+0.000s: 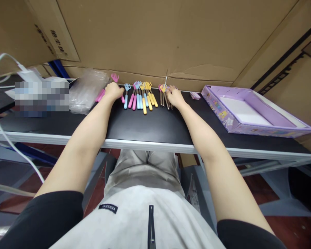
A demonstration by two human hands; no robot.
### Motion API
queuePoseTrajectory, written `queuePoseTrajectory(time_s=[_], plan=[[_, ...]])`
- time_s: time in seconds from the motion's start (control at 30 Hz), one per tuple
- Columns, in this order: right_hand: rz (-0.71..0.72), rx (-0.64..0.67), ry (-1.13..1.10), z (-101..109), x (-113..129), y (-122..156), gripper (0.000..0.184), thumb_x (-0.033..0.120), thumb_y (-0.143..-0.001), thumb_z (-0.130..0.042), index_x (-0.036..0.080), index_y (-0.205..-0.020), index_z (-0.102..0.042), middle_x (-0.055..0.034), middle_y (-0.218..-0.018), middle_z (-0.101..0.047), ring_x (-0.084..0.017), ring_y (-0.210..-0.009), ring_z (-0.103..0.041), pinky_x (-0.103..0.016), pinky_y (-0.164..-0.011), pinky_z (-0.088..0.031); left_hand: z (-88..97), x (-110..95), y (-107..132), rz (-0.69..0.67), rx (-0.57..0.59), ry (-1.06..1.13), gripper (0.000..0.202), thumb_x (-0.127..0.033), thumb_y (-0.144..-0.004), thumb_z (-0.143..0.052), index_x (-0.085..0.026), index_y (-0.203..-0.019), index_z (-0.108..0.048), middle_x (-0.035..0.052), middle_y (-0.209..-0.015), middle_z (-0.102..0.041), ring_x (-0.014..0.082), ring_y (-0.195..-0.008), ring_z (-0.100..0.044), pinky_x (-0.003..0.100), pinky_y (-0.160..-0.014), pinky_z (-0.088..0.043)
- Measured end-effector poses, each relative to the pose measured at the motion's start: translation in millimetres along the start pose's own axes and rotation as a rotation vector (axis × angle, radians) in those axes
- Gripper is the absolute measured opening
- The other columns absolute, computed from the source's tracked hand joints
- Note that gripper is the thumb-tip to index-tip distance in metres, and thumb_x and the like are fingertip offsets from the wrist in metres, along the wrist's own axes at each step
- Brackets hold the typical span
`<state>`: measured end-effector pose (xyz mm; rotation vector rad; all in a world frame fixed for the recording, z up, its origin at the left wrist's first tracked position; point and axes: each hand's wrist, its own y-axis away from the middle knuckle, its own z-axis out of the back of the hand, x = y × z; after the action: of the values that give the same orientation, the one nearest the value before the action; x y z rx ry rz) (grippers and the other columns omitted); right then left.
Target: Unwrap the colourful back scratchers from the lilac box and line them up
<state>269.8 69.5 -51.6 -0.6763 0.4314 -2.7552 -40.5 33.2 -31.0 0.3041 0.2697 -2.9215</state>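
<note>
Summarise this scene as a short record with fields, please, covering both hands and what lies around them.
Left hand: at the pink-handled rakes; grip unclear
Right hand: at the brown-stemmed rakes; grip unclear
Between hands: a row of blue-, pink- and yellow-handled rakes
Left side: clear plastic packaging
Right side: open purple box
Surface: black tabletop
Behind: cardboard

I record claw tools in three finishes: pink handles [134, 103], light blue handles [125, 104] and yellow handles [144, 106], with claw heads in the same colours. I note bare brown stems [168, 103] beneath pink and yellow heads. The tray [224, 112] is lilac, its side printed with a yellow-haired figure and a white star. Tabletop [150, 126]: plain black, silver edge [150, 146]. Cardboard [171, 38]: brown, black lettering in places.
</note>
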Motion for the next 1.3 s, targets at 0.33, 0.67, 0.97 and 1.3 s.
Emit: queuePoseTrajectory(time_s=[0.33, 0.67, 0.97, 1.3], plan=[[0.02, -0.105, -0.396, 9, 36, 11, 0.053, 0.052, -0.106, -0.051, 0.013, -0.138, -0.068, -0.0166, -0.133, -0.073, -0.026, -0.129, -0.069, -0.042, -0.116, -0.052, 22.5, -40, 35, -0.197, -0.122, 0.157, 0.046, -0.036, -0.106, -0.038, -0.015, -0.142, -0.057, 0.0163, -0.131, -0.072, 0.0335, -0.13, -0.064, 0.04, -0.112, -0.045], [-0.129, 0.048, -1.174, 11, 95, 32, 0.055, 0.069, -0.083, -0.079, 0.02, -0.08, -0.054, 0.0094, -0.056, -0.045, -0.004, -0.043, -0.039, -0.017, -0.044, -0.033, -14.0, -65, 29, -0.837, -0.259, 0.527, 0.023, -0.044, -0.102, -0.058, -0.021, -0.104, -0.06, 0.0018, -0.069, -0.062, 0.0219, -0.072, -0.065, 0.033, -0.077, -0.051], [-0.127, -0.031, -1.199, 36, 101, 26, 0.052, 0.059, -0.089, -0.08, 0.021, -0.077, -0.047, 0.0112, -0.054, -0.033, -0.002, -0.043, -0.033, -0.016, -0.043, -0.025, 1.8, -80, 34, -0.866, -0.315, 0.542, 0.036, -0.056, -0.108, -0.045, -0.023, -0.099, -0.056, 0.0025, -0.07, -0.062, 0.023, -0.073, -0.065, 0.036, -0.076, -0.05], [-0.562, -0.547, -1.224, 113, 18, 24, 0.044, 0.029, -0.115, -0.03, 0.023, -0.072, -0.04, 0.0121, -0.049, -0.019, -0.002, -0.041, -0.017, -0.019, -0.046, -0.018, 2.8, -59, 31, -0.759, -0.299, 0.405, 0.046, -0.062, -0.107, -0.041, -0.021, -0.1, -0.061, 0.0072, -0.076, -0.068, 0.0267, -0.082, -0.07, 0.042, -0.086, -0.053]])
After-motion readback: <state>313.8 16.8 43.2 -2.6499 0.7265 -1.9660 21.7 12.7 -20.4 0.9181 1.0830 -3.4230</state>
